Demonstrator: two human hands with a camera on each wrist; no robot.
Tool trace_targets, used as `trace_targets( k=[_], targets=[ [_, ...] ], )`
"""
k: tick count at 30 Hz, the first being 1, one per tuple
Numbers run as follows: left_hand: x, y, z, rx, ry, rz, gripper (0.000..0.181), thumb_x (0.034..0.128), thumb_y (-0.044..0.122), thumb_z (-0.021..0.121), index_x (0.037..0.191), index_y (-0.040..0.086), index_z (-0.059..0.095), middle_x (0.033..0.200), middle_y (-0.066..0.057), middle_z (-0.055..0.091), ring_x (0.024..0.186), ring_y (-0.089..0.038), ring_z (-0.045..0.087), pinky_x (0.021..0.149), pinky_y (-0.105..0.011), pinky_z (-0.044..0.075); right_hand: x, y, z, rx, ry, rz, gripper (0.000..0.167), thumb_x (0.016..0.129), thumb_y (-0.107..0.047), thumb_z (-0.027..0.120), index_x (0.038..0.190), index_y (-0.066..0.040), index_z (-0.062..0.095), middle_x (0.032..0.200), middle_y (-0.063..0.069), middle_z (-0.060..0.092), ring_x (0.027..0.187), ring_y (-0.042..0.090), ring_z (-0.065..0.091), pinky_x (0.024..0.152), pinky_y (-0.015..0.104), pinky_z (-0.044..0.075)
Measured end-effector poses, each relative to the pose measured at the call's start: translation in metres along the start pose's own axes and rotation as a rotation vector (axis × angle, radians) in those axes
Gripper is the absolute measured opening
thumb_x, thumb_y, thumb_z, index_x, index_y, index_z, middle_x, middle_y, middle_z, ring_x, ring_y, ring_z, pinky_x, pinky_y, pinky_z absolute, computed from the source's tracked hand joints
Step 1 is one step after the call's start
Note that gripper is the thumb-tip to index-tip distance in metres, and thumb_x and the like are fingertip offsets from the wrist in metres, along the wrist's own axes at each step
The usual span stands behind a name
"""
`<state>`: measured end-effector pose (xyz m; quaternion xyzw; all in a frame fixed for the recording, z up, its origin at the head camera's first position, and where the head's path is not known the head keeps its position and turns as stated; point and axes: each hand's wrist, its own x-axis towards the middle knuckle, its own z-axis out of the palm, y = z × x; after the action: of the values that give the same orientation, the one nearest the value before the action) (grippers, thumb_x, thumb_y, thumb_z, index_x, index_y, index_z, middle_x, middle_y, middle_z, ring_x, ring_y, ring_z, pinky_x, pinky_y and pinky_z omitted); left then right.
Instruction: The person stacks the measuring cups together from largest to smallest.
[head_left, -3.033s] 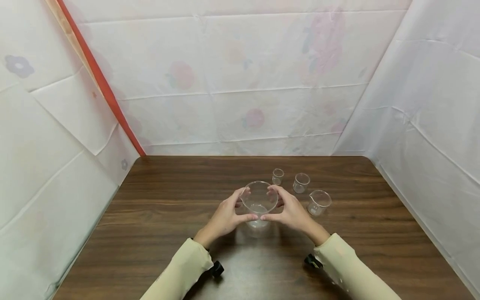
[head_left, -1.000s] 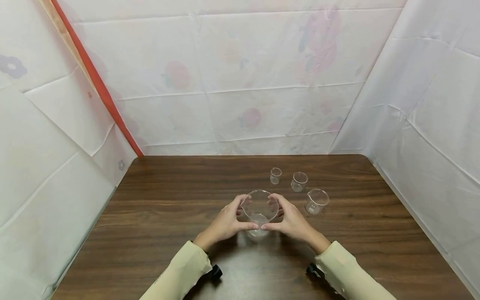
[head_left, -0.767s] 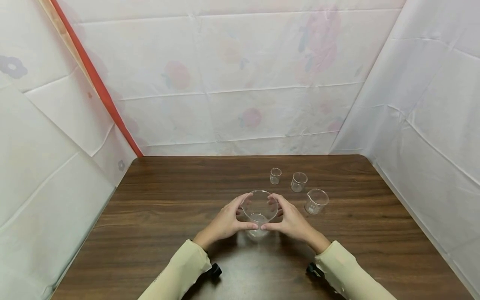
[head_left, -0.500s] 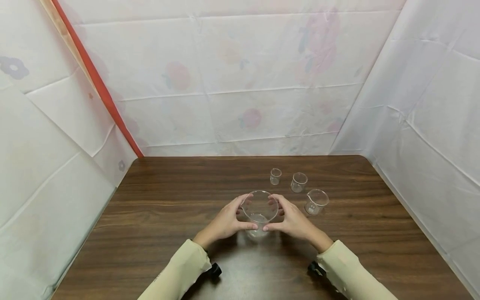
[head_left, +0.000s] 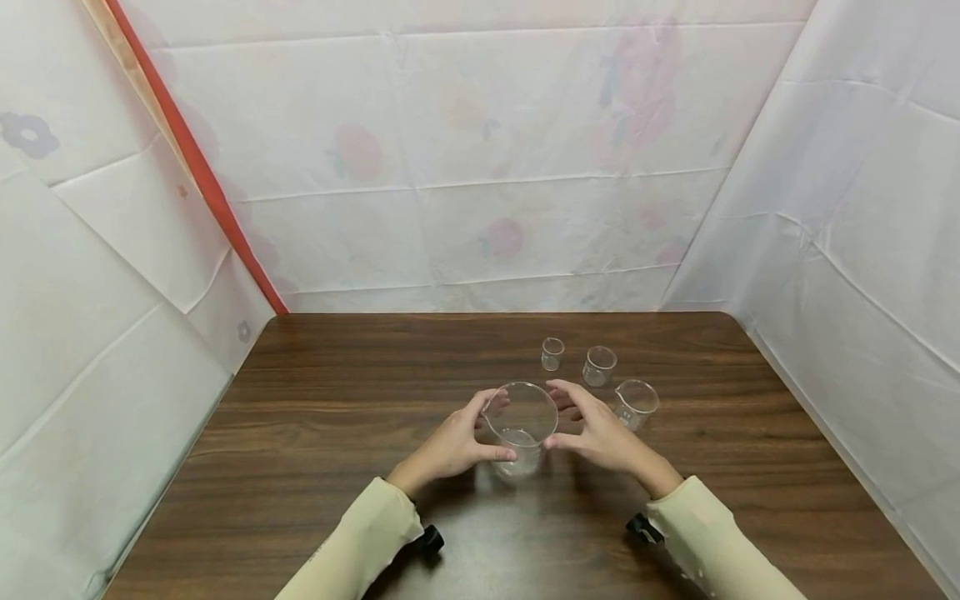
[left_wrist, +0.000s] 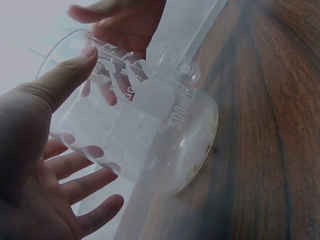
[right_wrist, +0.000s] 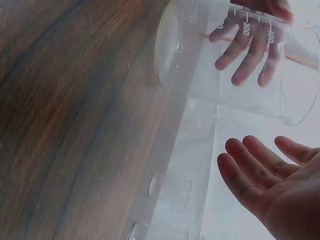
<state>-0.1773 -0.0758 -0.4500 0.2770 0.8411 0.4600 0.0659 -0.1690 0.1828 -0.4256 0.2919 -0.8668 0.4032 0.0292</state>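
A large clear glass beaker [head_left: 521, 417] stands upright on the brown table, printed 500ml in the left wrist view. On its left side, my left hand [head_left: 453, 442] holds it, with the thumb [left_wrist: 75, 70] lying along the near wall and the fingers round the far side. Just right of the glass is my right hand [head_left: 603, 435], fingers loosely bent; a gap shows between them and the beaker [right_wrist: 235, 55] in the right wrist view.
Three smaller glass beakers stand behind and right of the large one: the smallest [head_left: 552, 354], a medium one [head_left: 599, 367] and a larger one [head_left: 637, 403], partly behind my right hand. White patterned sheets [head_left: 465, 167] enclose the wooden table [head_left: 315, 417].
Between three seconds and one second ago, the large beaker came slightly toward me in both hands. Since half a second ago, my right hand has let go and moved right; the left stays put.
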Motion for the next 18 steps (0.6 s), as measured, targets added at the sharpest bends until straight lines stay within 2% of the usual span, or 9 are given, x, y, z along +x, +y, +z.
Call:
trace_targets(
  k=[2,6,9,13,18],
  targets=[
    [0.001,-0.001,0.0,-0.008,-0.002,0.005,0.088,0.0766,0.037,0.083,0.145,0.008,0.037,0.143,-0.007,0.053,0.129,-0.022,0.053,0.101,-0.045,0.048,0.0,0.001,-0.002,0.018,0.006,-0.016,0.074,0.087,-0.042,0.071,0.141,-0.001,0.042,0.123,0.021,0.061,0.104,0.033,0.065,0.085,0.04,0.056],
    [0.002,-0.001,0.0,-0.024,-0.011,0.005,0.087,0.0763,0.034,0.083,0.145,0.008,0.037,0.143,-0.01,0.053,0.131,-0.023,0.053,0.101,-0.046,0.047,0.0,0.003,-0.004,0.036,0.024,-0.02,0.059,0.097,-0.036,0.059,0.14,0.0,0.042,0.124,0.022,0.06,0.105,0.033,0.064,0.085,0.039,0.055],
    [0.002,-0.001,0.0,-0.026,-0.013,0.007,0.086,0.0762,0.032,0.084,0.145,0.009,0.037,0.143,-0.01,0.054,0.131,-0.023,0.053,0.101,-0.047,0.048,0.001,0.004,-0.006,0.021,0.043,-0.001,0.051,0.098,-0.025,0.058,0.14,0.0,0.043,0.125,0.022,0.059,0.104,0.032,0.065,0.086,0.036,0.055],
    [0.002,-0.002,0.0,-0.017,-0.022,0.007,0.089,0.0767,0.031,0.083,0.148,0.015,0.033,0.143,-0.009,0.055,0.131,-0.023,0.053,0.101,-0.047,0.048,0.002,0.003,-0.01,-0.012,0.066,0.035,0.047,0.098,-0.02,0.058,0.14,-0.003,0.045,0.125,0.02,0.059,0.104,0.031,0.065,0.086,0.034,0.055],
    [0.003,-0.003,-0.001,-0.007,-0.042,-0.003,0.091,0.0773,0.032,0.083,0.151,0.018,0.032,0.143,-0.008,0.054,0.133,-0.022,0.05,0.102,-0.048,0.047,0.002,-0.001,-0.017,-0.037,0.084,0.076,0.049,0.096,-0.022,0.062,0.139,-0.004,0.046,0.127,0.017,0.059,0.11,0.035,0.062,0.089,0.044,0.054]
  ],
)
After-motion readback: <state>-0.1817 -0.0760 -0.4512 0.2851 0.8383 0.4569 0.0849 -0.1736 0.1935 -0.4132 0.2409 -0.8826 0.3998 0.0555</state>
